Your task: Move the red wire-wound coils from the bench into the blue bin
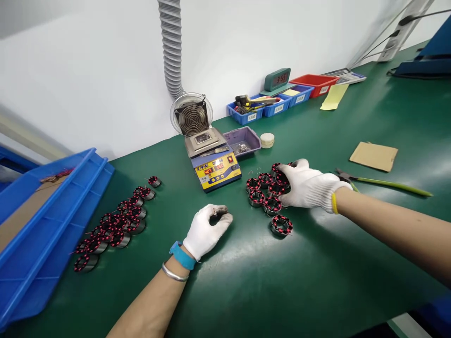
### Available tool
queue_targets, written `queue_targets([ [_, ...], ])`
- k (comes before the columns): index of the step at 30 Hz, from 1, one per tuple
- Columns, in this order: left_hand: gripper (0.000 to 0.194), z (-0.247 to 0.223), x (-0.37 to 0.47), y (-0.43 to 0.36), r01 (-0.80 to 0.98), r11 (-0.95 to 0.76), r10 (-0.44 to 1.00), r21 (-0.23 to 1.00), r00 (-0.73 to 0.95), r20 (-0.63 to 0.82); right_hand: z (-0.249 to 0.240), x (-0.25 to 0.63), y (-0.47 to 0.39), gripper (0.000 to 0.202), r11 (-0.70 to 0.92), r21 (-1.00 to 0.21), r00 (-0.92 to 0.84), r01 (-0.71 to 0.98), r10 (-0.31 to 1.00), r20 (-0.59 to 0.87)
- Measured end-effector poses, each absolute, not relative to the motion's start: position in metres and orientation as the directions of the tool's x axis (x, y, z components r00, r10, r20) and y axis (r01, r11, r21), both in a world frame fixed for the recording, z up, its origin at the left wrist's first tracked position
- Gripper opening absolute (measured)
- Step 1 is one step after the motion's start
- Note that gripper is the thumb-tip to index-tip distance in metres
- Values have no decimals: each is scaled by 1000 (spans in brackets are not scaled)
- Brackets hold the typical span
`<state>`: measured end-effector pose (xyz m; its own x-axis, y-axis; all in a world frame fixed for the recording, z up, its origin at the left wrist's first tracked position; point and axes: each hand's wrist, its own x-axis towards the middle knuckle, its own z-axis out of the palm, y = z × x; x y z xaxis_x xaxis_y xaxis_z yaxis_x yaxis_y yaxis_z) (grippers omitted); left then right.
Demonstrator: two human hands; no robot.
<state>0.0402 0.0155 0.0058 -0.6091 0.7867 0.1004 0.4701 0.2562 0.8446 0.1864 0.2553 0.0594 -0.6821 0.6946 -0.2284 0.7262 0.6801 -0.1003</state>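
My left hand [208, 230], in a white glove, rests over the green table with its thumb and finger curled together in a loop. Whether anything small sits between the dark fingertips I cannot tell. My right hand [305, 185], also gloved, is curved around the right side of a cluster of motor stators [256, 198] with red and black windings. Its thumb and fingers grip a stator [283, 180] at that edge, partly hiding it. One separate stator [281, 226] lies just in front of the cluster.
Behind my hands stands a solder pot [216, 171] with a lit display, under a fan and hose [171, 47]. More stators [120, 220] lie in rows beside a blue bin [70, 211]. Green-handled cutters [391, 183], cardboard [374, 156] and a purple tray [255, 138] are around.
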Motion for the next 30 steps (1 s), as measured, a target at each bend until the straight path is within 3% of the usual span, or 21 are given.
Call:
queue_targets([
  [14, 26, 9, 43, 14, 493, 217, 810, 843, -573, 126, 53, 166, 248, 89, 654, -86, -657, 752, 732, -178],
  [17, 26, 9, 43, 14, 496, 217, 815, 841, -566, 124, 50, 163, 240, 75, 663, -93, -670, 743, 734, -114],
  [26, 26, 9, 40, 14, 462, 223, 814, 858, -573, 97, 43, 168, 251, 66, 714, -170, -730, 679, 681, -54],
  [30, 33, 13, 39, 15, 434, 248, 808, 866, -586, 62, 47, 180, 258, 67, 657, -289, -698, 697, 713, -63],
])
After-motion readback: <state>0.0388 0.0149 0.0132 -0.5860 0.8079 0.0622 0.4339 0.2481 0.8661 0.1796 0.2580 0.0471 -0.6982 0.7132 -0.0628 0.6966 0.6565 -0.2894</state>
